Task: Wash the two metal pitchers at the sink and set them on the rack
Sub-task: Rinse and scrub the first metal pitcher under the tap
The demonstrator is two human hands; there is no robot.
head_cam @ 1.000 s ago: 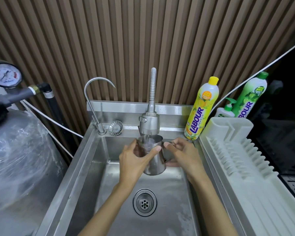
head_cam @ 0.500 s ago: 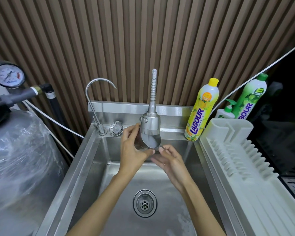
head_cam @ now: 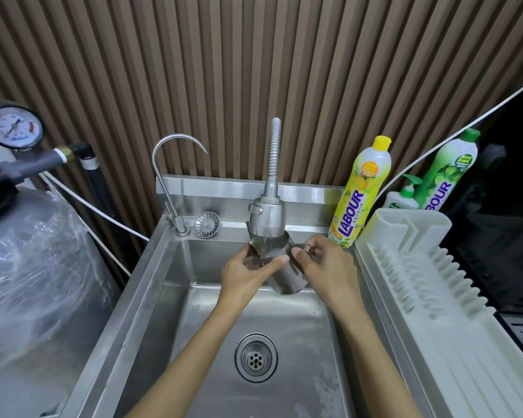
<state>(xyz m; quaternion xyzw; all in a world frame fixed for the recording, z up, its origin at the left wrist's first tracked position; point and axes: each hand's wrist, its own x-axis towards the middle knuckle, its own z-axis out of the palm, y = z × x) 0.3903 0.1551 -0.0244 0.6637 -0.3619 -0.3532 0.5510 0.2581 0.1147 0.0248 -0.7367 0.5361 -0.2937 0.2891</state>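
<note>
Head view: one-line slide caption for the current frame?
A metal pitcher gripped by left hand and right hand beneath the spray faucet, over the steel sink; white dish rack alongside.

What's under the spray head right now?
A metal pitcher, its mouth right below the spray head, gripped by the left hand and right hand over the sink. Its inside is hidden by the head.

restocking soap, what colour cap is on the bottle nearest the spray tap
Yellow cap, clearest in the head view.

Bright, even overhead light; glare streaks the stainless steel sink basin [head_cam: 151, 297]. The right edge falls dark. Wide-angle bending curves the edges.
</note>
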